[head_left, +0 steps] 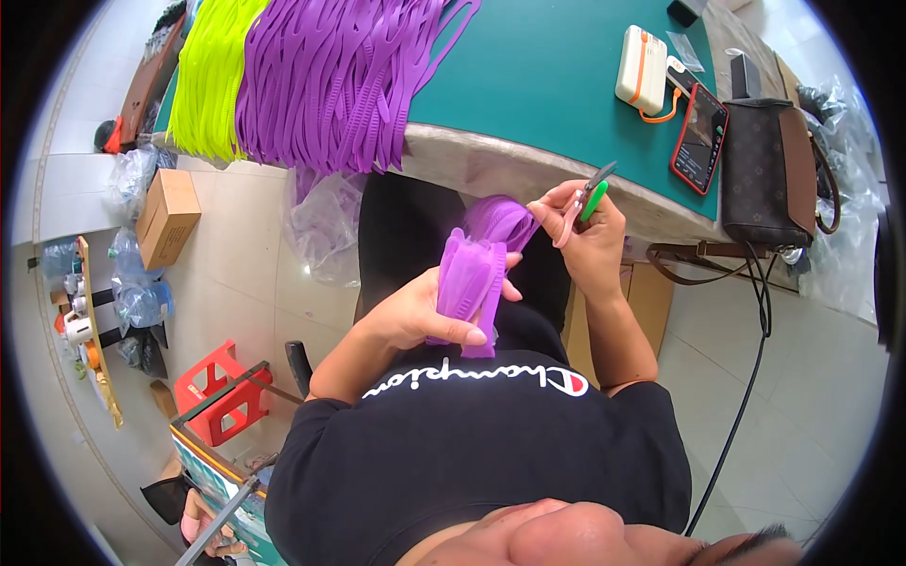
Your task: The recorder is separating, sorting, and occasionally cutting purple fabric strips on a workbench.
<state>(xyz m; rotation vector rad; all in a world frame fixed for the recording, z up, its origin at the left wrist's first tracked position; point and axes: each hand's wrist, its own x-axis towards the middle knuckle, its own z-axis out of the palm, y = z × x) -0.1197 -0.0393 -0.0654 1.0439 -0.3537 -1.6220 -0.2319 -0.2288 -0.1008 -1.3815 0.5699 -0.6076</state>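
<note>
My left hand (420, 307) is closed around a folded bundle of translucent purple rubbery straps (467, 283), held in front of my shirt. The straps have ridged, toothed sections, and their far end loops up toward the table edge. To the right, my right hand (595, 241) grips small scissors (597, 189) with dark blades pointing up and away, and green and pink parts at the handle. Its thumb and forefinger are at the looped end of the bundle; whether they pinch it I cannot tell.
On the green table (528, 75) lie a heap of purple straps (330, 85) and yellow-green straps (208, 85). Farther right are a white power bank (642, 71), a phone (700, 139) and a brown handbag (769, 170). A red stool (224, 393) and cardboard box (168, 219) stand left.
</note>
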